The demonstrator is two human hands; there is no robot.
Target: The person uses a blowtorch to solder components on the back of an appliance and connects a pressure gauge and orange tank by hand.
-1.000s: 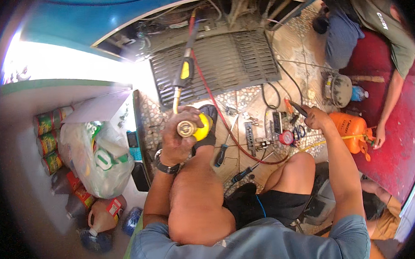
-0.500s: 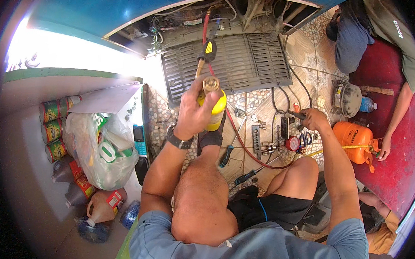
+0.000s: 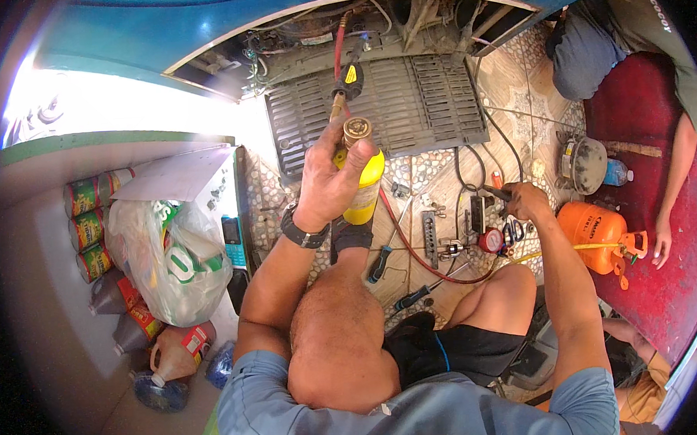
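My left hand is wrapped around a hand torch with a yellow gas cylinder, a round brass fitting and a black head. The torch head points away from me, over a dark slatted grille and toward an open blue cabinet. A small bluish spot shows past it; whether it is flame I cannot tell. To the right, my right hand is closed around dark-handled pliers, held low over the floor beside a red-rimmed gauge and scissors.
Screwdrivers, a flaring bar and a red hose lie on the tiles. An orange gas tank stands right, near a co-worker's hand. Left are a plastic bag, jugs and a phone.
The co-worker's hand has drawn away from the orange tank's valve. My left hand and the torch have shifted only slightly. My right hand keeps its grip on the pliers.
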